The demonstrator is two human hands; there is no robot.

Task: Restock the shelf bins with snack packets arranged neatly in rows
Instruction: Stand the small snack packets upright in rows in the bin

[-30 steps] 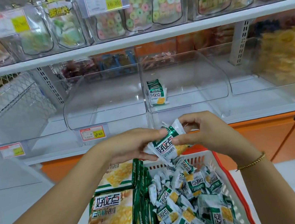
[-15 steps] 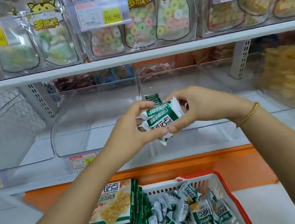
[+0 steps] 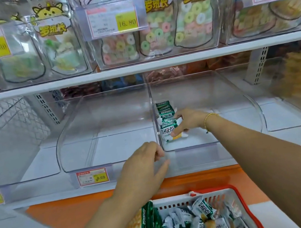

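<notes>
A clear bin (image 3: 201,95) on the lower shelf (image 3: 294,138) is open at front and top. A row of green snack packets (image 3: 166,117) lines its left wall, with the right hand (image 3: 187,121) on them. The floor to their right is bare. The neighbouring left bin (image 3: 105,128) holds nothing.

My right hand (image 3: 187,121) grips glossy foil-plastic snack packets (image 3: 168,123). The shelf bin (image 3: 200,91) is clear, smooth plastic. The basket (image 3: 243,203) is matt moulded plastic.

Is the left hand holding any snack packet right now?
No, the left hand is empty at the bin's front edge; only the right hand touches the packets.
</notes>
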